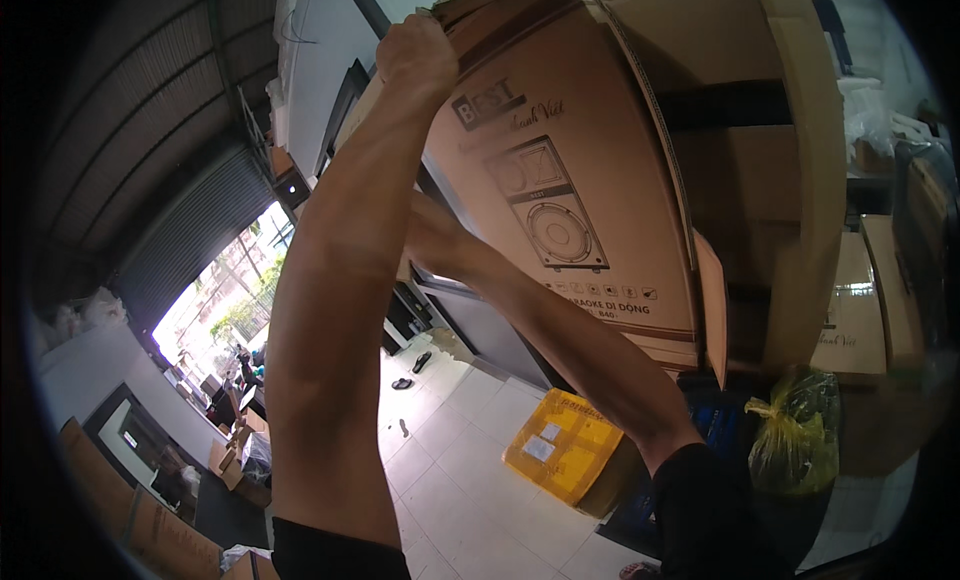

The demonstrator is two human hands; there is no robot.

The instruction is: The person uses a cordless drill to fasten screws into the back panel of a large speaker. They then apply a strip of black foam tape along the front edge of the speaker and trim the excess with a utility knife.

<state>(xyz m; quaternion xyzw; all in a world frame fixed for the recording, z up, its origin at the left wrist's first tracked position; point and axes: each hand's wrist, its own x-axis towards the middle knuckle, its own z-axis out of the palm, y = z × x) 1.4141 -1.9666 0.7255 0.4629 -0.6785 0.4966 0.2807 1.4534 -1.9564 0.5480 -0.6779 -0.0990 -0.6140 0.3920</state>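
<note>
A large brown cardboard box (600,190), printed with a loudspeaker drawing, stands tilted in front of me, raised above the floor. Up at its top left edge, my left hand (418,55) is closed on the cardboard. My right arm reaches across from the lower right, and my right hand (428,232) is at the box's left side, lower down. My left forearm covers the fingers of that hand, so their grip is hidden. Beside the printed side, on the right, are open flaps and another large cardboard piece (815,180).
A yellow taped carton (565,445) sits on the tiled floor (455,480) below the box. A yellow plastic bag (795,430) lies at the lower right. Dark sandals (412,372) are on the floor farther off. Cartons (170,535) stand at the lower left, near a doorway.
</note>
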